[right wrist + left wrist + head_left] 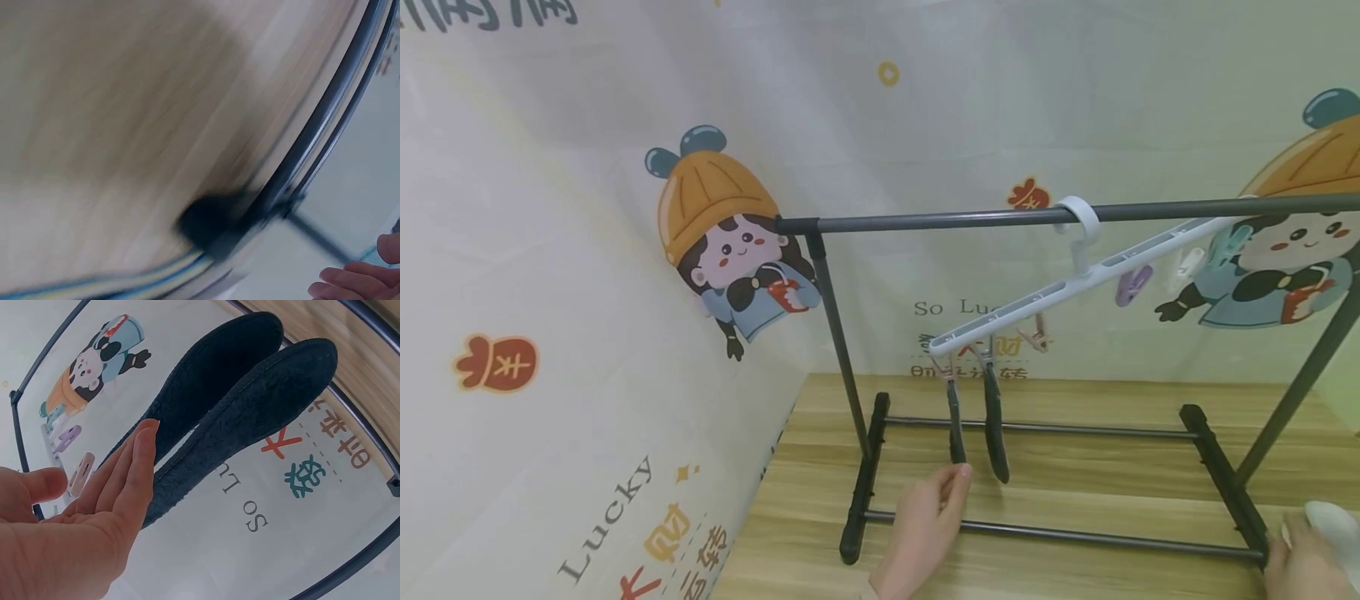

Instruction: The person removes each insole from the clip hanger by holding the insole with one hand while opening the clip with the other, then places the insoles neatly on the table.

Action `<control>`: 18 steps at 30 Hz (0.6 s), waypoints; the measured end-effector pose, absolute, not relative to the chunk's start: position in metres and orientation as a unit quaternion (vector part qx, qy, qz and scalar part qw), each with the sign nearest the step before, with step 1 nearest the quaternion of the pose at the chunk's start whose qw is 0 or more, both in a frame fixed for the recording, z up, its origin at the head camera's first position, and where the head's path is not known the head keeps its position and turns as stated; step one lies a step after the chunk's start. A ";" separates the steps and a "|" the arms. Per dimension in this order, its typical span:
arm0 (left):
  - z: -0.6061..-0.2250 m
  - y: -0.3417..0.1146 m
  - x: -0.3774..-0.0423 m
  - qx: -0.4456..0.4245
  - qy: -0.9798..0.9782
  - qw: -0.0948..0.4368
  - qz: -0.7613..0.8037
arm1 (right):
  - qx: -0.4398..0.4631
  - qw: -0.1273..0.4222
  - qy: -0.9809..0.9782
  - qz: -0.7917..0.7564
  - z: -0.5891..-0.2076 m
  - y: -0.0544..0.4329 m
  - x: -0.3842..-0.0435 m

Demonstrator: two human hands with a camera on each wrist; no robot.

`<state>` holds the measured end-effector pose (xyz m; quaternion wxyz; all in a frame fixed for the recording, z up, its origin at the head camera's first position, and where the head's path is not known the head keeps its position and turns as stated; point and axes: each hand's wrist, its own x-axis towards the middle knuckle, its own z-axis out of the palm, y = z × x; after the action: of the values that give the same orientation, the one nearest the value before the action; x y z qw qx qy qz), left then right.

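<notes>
Two dark, fuzzy insoles (995, 425) hang side by side from clips at the near left end of a white hanger (1022, 310). My left hand (925, 521) is at the lower tip of the left one in the head view. In the left wrist view, its fingers are fairly straight, and the insoles (269, 394) pass behind them with no fingers curled round either. My right hand (1303, 562) is low at the right, near the rack's front right foot, with a white rounded thing beside it. The right wrist view shows its fingers (353, 282) loosely extended, holding nothing visible.
The hanger hooks over the top bar (925, 221) of a black rack standing on a wood-grain table (1075, 492). Pink (1037, 335), purple (1133, 285), white and teal clips hang along it. Lower bars (1112, 539) run near table height. A printed cloth covers the walls behind.
</notes>
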<state>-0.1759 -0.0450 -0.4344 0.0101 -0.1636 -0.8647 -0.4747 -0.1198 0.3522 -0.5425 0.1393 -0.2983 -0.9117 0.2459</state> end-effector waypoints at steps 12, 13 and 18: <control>-0.423 -0.037 -0.181 -0.162 -0.854 0.010 -0.494 | -0.132 0.072 -0.955 0.257 -0.527 0.272 -0.154; -0.423 -0.036 -0.182 -0.163 -0.854 0.014 -0.494 | -0.119 0.079 -0.956 0.256 -0.527 0.264 -0.156; -0.419 -0.031 -0.186 -0.175 -0.857 0.046 -0.483 | -0.065 0.101 -0.956 0.268 -0.528 0.228 -0.167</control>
<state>-0.1858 -0.0306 -0.4187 0.0456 -0.1747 -0.8567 -0.4832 -0.1667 0.2278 -0.5276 0.1011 -0.0654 -0.9560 0.2676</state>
